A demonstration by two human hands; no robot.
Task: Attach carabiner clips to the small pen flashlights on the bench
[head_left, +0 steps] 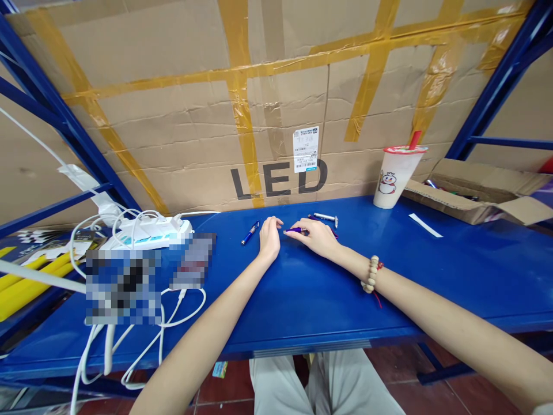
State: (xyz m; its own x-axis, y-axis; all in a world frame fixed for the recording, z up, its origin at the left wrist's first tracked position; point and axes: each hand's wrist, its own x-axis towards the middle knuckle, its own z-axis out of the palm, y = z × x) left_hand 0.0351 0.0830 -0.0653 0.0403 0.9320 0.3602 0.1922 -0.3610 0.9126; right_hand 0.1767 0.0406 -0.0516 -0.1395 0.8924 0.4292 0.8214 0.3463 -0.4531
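My right hand point(318, 237) rests low over the blue tabletop, its thumb and fingers closed on a small dark blue-purple pen piece point(298, 230). Close by on the left is my left hand point(270, 238), set on its edge with loosely curved fingers; I see nothing held in it. A short blue pen part point(250, 233) with a shiny clip lies left of that hand. Just beyond the right hand is a slim silver piece point(327, 218), with more dark blue pieces partly hidden by the fingers.
Left of the hands lie a phone point(194, 260), a white power strip point(151, 230) and tangled white cables point(163, 314). To the right stand a drink cup point(395, 178) with a red straw, a white strip point(425, 225) and an open cardboard box point(475, 199). A large carton point(185, 138) backs the table.
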